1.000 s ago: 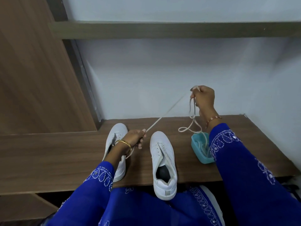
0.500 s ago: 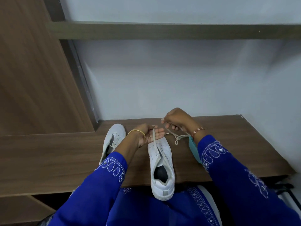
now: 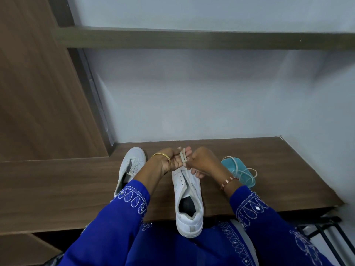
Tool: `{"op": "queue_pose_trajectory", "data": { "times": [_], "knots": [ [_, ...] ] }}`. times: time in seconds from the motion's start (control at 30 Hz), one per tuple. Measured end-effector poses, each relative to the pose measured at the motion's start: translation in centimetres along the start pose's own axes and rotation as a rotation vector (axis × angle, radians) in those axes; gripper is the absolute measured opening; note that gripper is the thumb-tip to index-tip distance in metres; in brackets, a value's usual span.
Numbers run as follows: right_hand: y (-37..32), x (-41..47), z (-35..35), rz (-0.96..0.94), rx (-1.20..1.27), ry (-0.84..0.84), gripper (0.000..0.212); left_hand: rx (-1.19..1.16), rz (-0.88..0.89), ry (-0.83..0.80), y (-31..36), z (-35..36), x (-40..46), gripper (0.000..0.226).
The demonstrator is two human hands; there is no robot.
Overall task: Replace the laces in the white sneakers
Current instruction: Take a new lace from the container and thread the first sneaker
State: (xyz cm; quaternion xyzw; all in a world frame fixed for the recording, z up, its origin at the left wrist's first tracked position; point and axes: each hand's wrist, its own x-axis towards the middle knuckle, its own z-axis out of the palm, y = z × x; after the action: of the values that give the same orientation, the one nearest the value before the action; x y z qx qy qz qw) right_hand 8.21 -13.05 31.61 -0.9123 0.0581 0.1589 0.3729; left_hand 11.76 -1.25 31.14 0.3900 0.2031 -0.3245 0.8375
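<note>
Two hands meet just above the toe of the near sneaker [image 3: 187,198], and the step in hand looks like evening up a lace [image 3: 183,157] before threading it. The left hand [image 3: 173,160] lies palm up with the doubled lace across its fingers, which look only loosely bent; whether they pinch it I cannot tell. The right hand [image 3: 201,163] is curled against it, pinching the lace where the strands cross the left palm. To do this well, I judge the tips should be brought level so both halves come out equal, the flat lace kept free of twists, and the first pass started at the eyelets nearest the toe, directly below the hands. The other sneaker [image 3: 130,167] lies left of the left wrist, apparently laced at least in part. A teal tray [image 3: 229,164] sits beyond the right wrist, with a loose lace [image 3: 247,172] trailing over it. Compared with a second ago, the lace is no longer stretched taut between a low left hand and a raised right hand; the hands have come together, the slack is gathered in, and the head has tipped down and closer.
</note>
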Motion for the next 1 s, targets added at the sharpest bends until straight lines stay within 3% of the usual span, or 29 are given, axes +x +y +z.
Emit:
{"op": "queue_pose_trajectory", "data": {
  "times": [0.1,0.17,0.27,0.37,0.47,0.53,0.63,0.73,0.8,0.87,1.0],
  "knots": [
    [0.7,-0.2,-0.2,-0.008,0.014,-0.007,0.023,0.006,0.001,0.009,0.2,-0.5,0.3,0.022],
    [1.5,0.3,-1.0,-0.038,0.03,0.136,0.03,0.091,0.008,0.032,0.5,-1.0,0.3,0.021],
    [2.4,1.3,-2.2,-0.096,0.028,0.308,0.023,0.274,0.01,-0.023,0.9,-1.3,0.0,0.023],
    [2.9,3.0,-1.6,-0.194,-0.225,0.165,0.054,0.409,0.02,-0.094,1.1,-1.0,-0.3,0.025],
    [3.0,3.8,0.0,-0.265,-0.246,0.126,0.015,0.6,0.072,-0.04,1.2,-0.6,-0.5,0.026],
    [3.1,4.3,0.4,-0.276,-0.177,0.11,0.027,0.832,0.139,0.08,1.4,-1.0,-0.4,0.027],
    [3.1,3.9,-0.9,-0.237,0.071,-0.014,0.018,1.128,0.205,0.221,2.2,-2.6,-0.4,0.034],
    [3.6,3.5,-2.8,-0.215,0.315,-0.124,0.026,1.333,0.326,0.305,2.9,-4.0,-0.6,0.048],
    [3.7,3.5,-3.8,-0.204,0.294,-0.098,0.023,1.344,0.394,0.34,3.1,-4.4,-0.4,0.051],
    [3.2,3.6,-4.3,-0.236,0.112,-0.024,0.012,1.301,0.365,0.282,3.1,-4.1,-0.3,0.048],
    [1.6,3.3,-3.1,-0.341,-0.003,-0.13,0.051,1.204,0.291,0.08,2.5,-2.5,-0.3,0.044]
  ]
}}
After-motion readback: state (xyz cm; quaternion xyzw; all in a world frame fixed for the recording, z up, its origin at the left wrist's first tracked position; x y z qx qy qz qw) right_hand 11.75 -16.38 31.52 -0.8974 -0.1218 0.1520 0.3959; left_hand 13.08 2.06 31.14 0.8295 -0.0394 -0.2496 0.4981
